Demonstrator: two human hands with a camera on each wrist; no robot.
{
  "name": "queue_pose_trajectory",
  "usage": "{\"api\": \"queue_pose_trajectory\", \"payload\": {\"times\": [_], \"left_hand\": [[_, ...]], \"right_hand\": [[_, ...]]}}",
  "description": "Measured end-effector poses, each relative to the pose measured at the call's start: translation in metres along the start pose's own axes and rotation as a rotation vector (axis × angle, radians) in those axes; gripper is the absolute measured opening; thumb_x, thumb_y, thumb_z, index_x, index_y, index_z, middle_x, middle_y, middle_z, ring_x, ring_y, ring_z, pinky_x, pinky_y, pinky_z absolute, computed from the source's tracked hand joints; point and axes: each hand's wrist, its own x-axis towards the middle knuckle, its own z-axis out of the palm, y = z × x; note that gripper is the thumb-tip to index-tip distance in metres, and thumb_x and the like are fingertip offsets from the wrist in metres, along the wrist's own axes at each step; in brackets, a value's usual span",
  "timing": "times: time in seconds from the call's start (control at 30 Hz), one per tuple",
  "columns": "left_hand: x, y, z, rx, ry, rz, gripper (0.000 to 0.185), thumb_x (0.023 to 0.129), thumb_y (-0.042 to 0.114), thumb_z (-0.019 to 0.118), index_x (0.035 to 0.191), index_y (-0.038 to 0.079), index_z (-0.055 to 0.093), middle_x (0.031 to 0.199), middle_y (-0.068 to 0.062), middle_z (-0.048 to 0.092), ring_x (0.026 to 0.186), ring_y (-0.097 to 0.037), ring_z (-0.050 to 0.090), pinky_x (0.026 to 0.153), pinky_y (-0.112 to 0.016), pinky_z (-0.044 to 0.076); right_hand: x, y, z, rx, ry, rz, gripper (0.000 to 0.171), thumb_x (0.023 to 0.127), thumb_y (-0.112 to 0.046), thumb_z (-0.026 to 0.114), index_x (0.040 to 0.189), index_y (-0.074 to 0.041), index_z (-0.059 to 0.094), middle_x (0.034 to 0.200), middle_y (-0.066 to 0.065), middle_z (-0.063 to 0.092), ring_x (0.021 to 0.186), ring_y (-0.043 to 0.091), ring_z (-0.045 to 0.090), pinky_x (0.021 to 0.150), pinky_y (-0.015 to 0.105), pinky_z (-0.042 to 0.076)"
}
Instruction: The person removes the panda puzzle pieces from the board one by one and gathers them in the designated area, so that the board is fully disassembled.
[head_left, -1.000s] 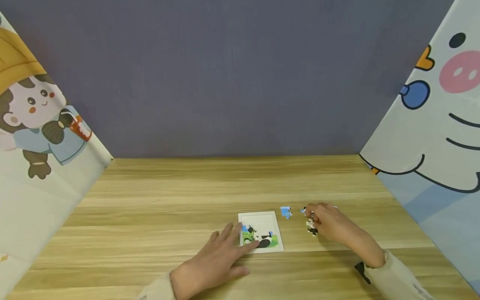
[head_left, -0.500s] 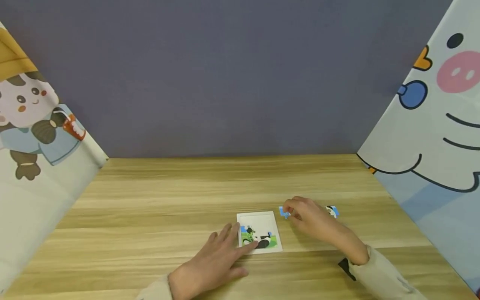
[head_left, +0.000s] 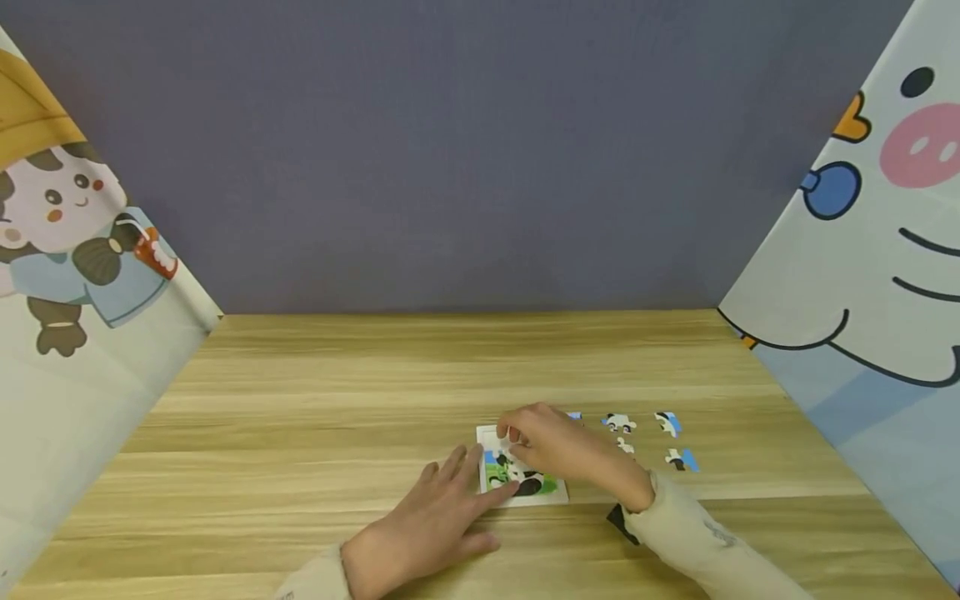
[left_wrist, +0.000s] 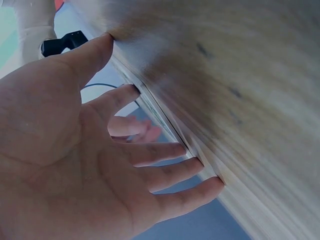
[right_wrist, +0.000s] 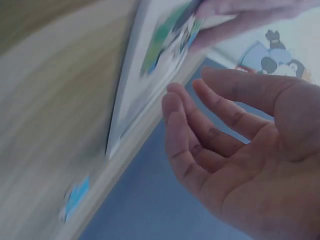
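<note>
My left hand [head_left: 427,525] lies spread at the left and lower side of a white puzzle tray [head_left: 556,454], its forefinger over the picture. Panda puzzle pieces [head_left: 531,482] with green and black parts fill the tray's lower portion. My right hand [head_left: 570,450] hovers over the tray's upper part, covering some of it. In the right wrist view, the right hand [right_wrist: 240,135] has bent fingers and a thumb set apart, with no piece showing between them. Straight fingers of the left hand [left_wrist: 115,145] reach the tray's edge in the left wrist view.
Loose puzzle pieces lie right of the tray: a panda-eyes piece [head_left: 618,422], a blue-and-white piece [head_left: 667,423], a black-and-blue piece [head_left: 681,460], and others partly behind the right hand. A grey wall [head_left: 465,167] backs the wooden table [head_left: 300,400].
My right hand has moved left from the loose pieces to above the tray, uncovering pieces on the right. The left hand has stayed at the tray.
</note>
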Motion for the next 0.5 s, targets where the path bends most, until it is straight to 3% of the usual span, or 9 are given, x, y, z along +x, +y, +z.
{"api": "queue_pose_trajectory", "payload": {"times": [0.17,0.5], "left_hand": [[0.001,-0.001,0.000,0.015,-0.010,0.020,0.066,0.093,0.055,0.059,0.153,0.037,0.038,0.156,-0.025,0.031,0.137,-0.049,0.038,0.095,-0.064,0.046],[0.001,-0.001,0.001,0.016,-0.015,0.009,0.066,0.093,0.055,0.059,0.153,0.037,0.038,0.156,-0.024,0.030,0.137,-0.049,0.038,0.095,-0.065,0.046]], "right_hand": [[0.005,-0.007,0.010,0.030,-0.033,0.000,0.020,0.091,-0.002,0.069,0.111,-0.004,0.070,0.103,0.006,0.070,0.090,0.015,0.065,0.073,0.024,0.054],[0.004,-0.008,0.017,0.015,-0.031,0.047,0.026,0.088,-0.001,0.071,0.111,-0.013,0.066,0.099,-0.001,0.059,0.081,0.008,0.056,0.062,0.020,0.049]]}}
